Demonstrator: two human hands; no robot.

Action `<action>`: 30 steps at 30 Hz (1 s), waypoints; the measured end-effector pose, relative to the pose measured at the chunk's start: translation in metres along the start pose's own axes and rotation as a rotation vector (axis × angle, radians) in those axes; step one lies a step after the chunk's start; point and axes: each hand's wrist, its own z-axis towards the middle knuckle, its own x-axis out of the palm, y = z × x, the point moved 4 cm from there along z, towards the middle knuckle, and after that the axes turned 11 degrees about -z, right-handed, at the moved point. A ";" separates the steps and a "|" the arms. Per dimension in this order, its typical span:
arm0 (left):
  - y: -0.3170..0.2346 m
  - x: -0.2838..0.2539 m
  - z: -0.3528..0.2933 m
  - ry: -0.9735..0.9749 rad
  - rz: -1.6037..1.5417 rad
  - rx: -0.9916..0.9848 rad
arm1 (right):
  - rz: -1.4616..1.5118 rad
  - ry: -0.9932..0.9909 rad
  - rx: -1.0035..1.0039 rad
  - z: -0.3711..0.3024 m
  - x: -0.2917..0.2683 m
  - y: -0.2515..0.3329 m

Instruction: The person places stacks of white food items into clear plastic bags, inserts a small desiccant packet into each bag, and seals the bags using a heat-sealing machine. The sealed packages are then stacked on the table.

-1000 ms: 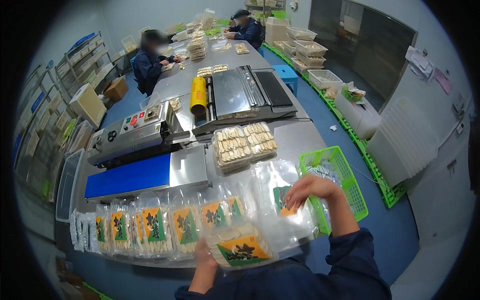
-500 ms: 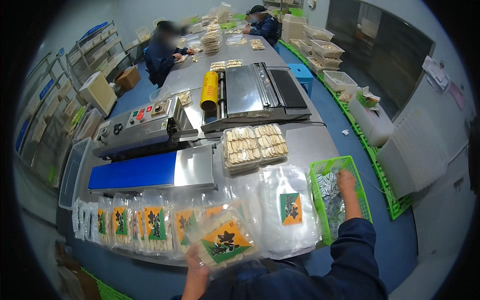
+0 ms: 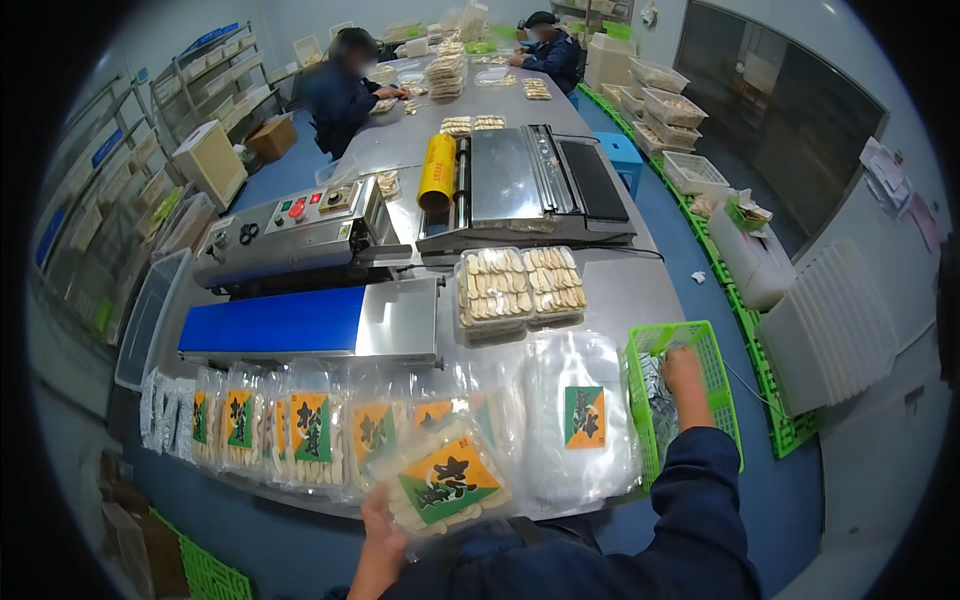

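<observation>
My left hand (image 3: 383, 522) grips the lower left side of a clear bag of sliced mushrooms (image 3: 448, 482) with an orange and green label, tilted above the table's near edge. Down in a green plastic basket (image 3: 728, 405), my right hand (image 3: 684, 374) has its fingers curled among small silvery sachets (image 3: 655, 395); whether a sachet is in them is hidden. Left of the basket lies a stack of flat clear bags (image 3: 552, 470), the top one bearing the same kind of label. Several filled mushroom bags (image 3: 310, 430) line the near edge farther left.
Beyond the bags stand a sealing machine (image 3: 290, 235) with a blue belt (image 3: 270, 325), trays of mushroom slices (image 3: 495, 285) and a film wrapper (image 3: 510, 190) with a yellow roll (image 3: 437, 172). Two people work at the far end. Green pallets (image 3: 745, 310) run along the right.
The whole view has shifted slightly. My right hand stays in the basket, its fingers now a little lower among the sachets. My left hand still holds the mushroom bag.
</observation>
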 end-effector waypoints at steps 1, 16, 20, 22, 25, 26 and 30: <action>0.000 0.002 0.000 -0.006 0.008 0.000 | -0.048 0.043 -0.054 0.000 -0.001 0.006; 0.013 0.010 0.001 -0.040 0.055 0.038 | 0.090 0.110 0.157 -0.003 0.023 -0.008; 0.012 0.006 0.003 -0.060 0.032 0.064 | 0.042 -0.019 0.106 -0.011 0.032 -0.027; 0.012 0.009 0.006 -0.020 0.059 0.075 | 0.027 -0.034 0.139 -0.014 0.031 -0.036; 0.011 0.010 0.007 -0.011 0.021 0.017 | 0.109 0.010 0.208 -0.013 0.012 -0.036; 0.011 0.010 0.007 -0.025 0.014 0.032 | 0.155 0.036 0.230 -0.012 0.004 -0.030; 0.013 0.021 0.009 -0.027 0.031 0.037 | 0.035 -0.111 0.084 -0.019 0.000 -0.011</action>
